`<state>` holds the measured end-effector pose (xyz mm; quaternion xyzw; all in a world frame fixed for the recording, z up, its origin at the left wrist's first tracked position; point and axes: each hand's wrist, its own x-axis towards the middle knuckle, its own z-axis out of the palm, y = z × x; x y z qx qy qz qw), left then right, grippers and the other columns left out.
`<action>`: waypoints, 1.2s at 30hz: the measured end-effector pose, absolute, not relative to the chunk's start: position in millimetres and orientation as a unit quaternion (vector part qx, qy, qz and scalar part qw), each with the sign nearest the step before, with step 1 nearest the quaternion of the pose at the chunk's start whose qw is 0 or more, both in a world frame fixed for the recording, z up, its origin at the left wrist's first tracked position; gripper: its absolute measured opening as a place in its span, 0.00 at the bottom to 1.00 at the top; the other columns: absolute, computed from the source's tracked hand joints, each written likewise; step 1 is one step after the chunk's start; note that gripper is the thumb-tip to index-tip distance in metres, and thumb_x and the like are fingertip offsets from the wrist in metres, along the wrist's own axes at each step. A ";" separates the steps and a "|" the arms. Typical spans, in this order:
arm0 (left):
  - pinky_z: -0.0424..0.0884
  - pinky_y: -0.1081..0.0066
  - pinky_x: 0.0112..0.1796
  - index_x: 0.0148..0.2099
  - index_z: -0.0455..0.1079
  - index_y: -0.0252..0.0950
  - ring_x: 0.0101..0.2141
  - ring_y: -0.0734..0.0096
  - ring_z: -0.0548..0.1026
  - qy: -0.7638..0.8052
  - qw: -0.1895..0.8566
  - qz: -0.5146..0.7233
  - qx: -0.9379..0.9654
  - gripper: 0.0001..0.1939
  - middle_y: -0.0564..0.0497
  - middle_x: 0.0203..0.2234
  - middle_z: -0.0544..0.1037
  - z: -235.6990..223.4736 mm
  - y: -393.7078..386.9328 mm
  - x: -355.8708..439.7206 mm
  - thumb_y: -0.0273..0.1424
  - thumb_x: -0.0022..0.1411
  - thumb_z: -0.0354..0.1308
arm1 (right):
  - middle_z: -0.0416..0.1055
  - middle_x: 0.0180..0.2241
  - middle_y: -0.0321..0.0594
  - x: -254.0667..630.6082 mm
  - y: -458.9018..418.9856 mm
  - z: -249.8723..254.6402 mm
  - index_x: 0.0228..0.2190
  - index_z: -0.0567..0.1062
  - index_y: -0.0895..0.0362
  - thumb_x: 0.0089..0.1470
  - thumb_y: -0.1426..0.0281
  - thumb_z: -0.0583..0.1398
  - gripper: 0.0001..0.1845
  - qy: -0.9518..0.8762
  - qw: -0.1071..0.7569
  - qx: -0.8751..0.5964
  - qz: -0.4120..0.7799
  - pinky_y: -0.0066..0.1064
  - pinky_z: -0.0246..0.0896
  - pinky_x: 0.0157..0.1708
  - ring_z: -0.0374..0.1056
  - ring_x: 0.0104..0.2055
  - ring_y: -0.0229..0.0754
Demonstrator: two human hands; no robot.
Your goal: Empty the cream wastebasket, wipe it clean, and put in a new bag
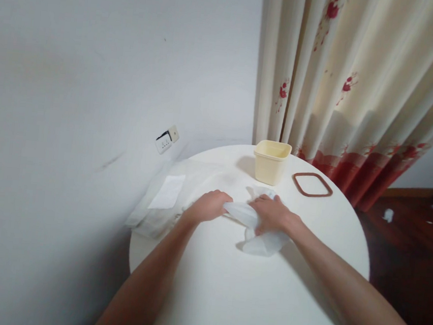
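My left hand [207, 206] and my right hand [272, 214] meet near the middle of a round white table [249, 298]. Both are closed on a crumpled translucent white plastic bag [258, 240] that lies between and under them. The left hand grips one bunched end; the right hand presses and holds the other part, with loose plastic spilling out toward me. Behind the right hand stands a pale yellow square container [271, 161], open at the top. A brown rounded-square seal ring [312, 184] lies flat to its right.
Clear plastic packaging with a white paper sheet [167, 192] lies at the table's left edge against the grey wall. A wall socket [167, 140] sits just above. A cream curtain with red flowers [354, 84] hangs behind. Dark wood floor [404, 237] lies to the right.
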<state>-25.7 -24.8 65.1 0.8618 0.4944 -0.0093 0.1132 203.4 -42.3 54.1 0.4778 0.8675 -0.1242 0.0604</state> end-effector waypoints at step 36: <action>0.71 0.60 0.57 0.63 0.65 0.37 0.56 0.53 0.76 0.469 0.202 0.150 0.847 0.31 0.42 0.59 0.76 1.3 -32.1 39.0 0.37 0.60 0.66 | 0.55 0.70 0.49 240.8 -22.2 31.8 0.62 0.70 0.49 0.43 0.66 0.71 0.44 0.868 -0.060 0.469 -0.152 0.55 0.59 0.61 0.49 0.70 0.63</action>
